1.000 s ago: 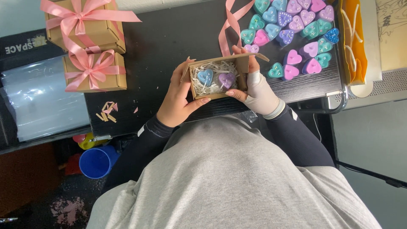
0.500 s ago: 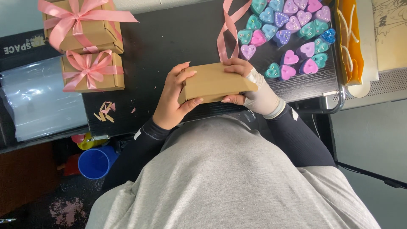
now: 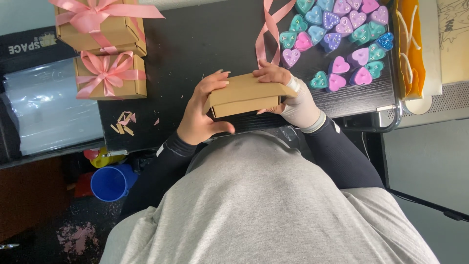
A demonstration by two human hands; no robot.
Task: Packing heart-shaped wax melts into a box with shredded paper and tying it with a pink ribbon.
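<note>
Overhead view: looking down on a person in a grey top seated at a black desk (image 3: 195, 44).
Box: a small brown cardboard box (image 3: 246, 94), lid shut, held just above the desk's near edge, against the person's chest.
Left hand: the left hand (image 3: 202, 110) curls around the box's left end, fingers on the lid, thumb underneath.
Right hand: the right hand (image 3: 288, 93), wrapped in white bandage at the palm and wrist, grips the box's right end, fingers pressed on top.
Ribbon: a loose pink ribbon (image 3: 266, 32) trails from the desk's far edge down to just behind the box, not tied around it.
Finished boxes: two brown boxes with pink bows (image 3: 105, 49) sit at the desk's far left corner.
Candles: heart-shaped candles (image 3: 342, 41) in teal, pink and purple are clustered at the far right corner.
Progress: judging by this, the box is closed; tying ribbon appears left, and many candles remain unboxed.
</note>
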